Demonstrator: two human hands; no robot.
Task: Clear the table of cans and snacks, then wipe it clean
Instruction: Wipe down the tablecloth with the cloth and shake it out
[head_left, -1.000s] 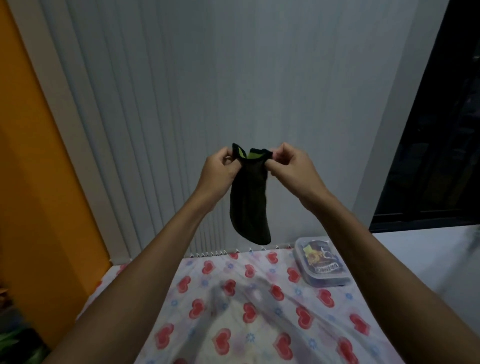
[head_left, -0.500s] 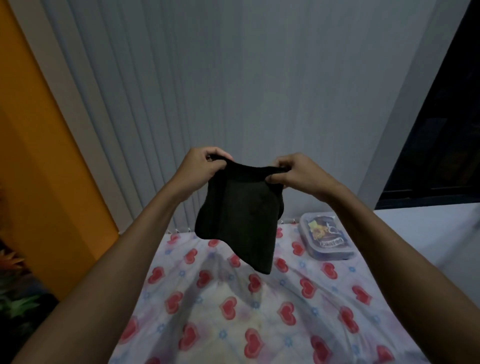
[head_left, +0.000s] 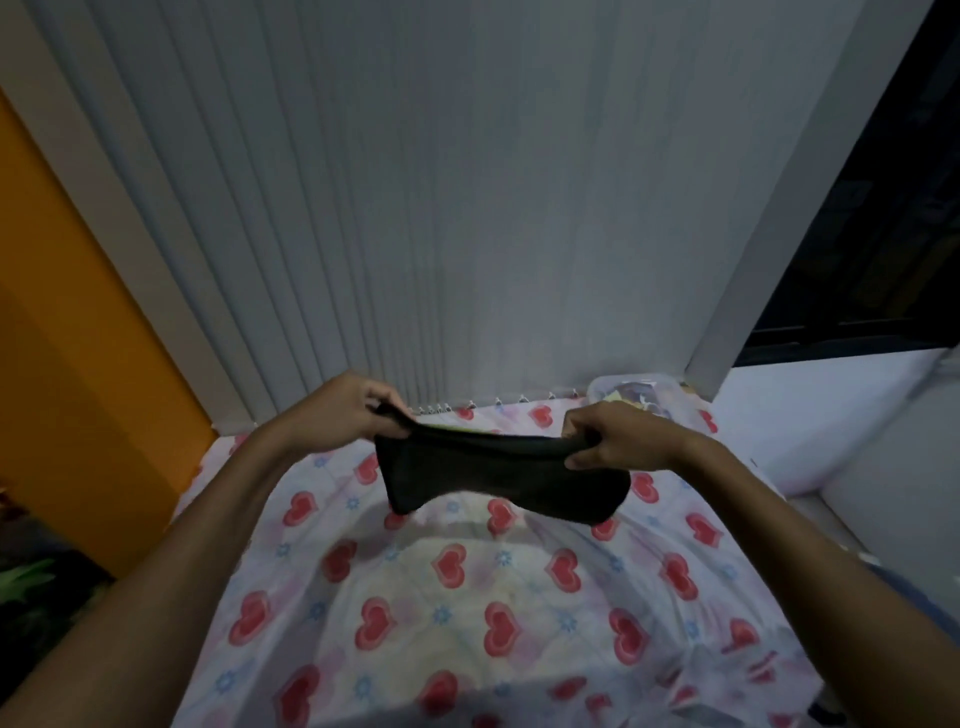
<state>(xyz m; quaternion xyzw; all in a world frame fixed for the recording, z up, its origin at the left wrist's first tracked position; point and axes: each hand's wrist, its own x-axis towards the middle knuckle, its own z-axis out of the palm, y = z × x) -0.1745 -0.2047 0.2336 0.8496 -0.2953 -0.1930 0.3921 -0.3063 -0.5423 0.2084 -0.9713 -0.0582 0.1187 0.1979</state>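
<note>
1. A dark, near-black cloth is stretched wide and sags in the middle. A sliver of yellow-green shows along its top edge.
2. The left hand pinches the cloth's left corner, fingers curled tight on the fabric. The right hand grips the right corner the same way.
3. The cloth hangs below the fingers, held up over the table with its heart-print cover.
4. Just beyond the right hand's fingers sits a clear plastic container; its label is too blurred to read.
</note>
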